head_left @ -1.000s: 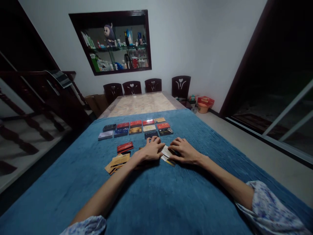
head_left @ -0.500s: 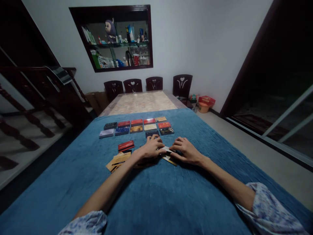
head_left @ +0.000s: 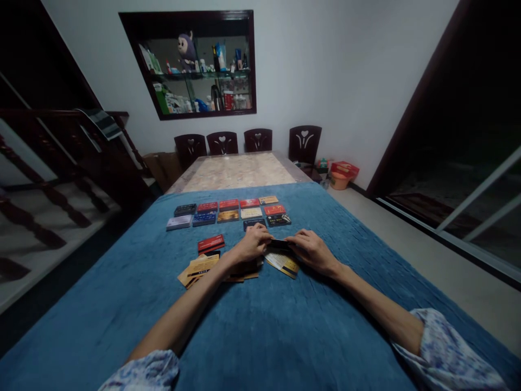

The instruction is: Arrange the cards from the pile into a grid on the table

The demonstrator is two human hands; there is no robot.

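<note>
- Blue cloth (head_left: 260,336): plush-looking; nap could snag sliding card edges.
- Card rows (head_left: 228,216): just beyond left hand (head_left: 252,243); stray knuckle could skew near stacks.
- Left hand plus right hand (head_left: 311,250): fingertips pinch opposite ends of dark card (head_left: 279,245); single or several, can't tell.
- Gold-and-white cards (head_left: 286,265): just nearside; low wrists could scatter them.
- Dark card: between hands, tilted; uneven pinch could drop it.

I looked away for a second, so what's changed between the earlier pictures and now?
The left hand and right hand now hold a dark-faced card tipped up between them; earlier a pale card showed there, and whether it's the same one isn't clear. The gold-and-white card below shows more fully. The red card and laid-out card stacks stayed put.
</note>
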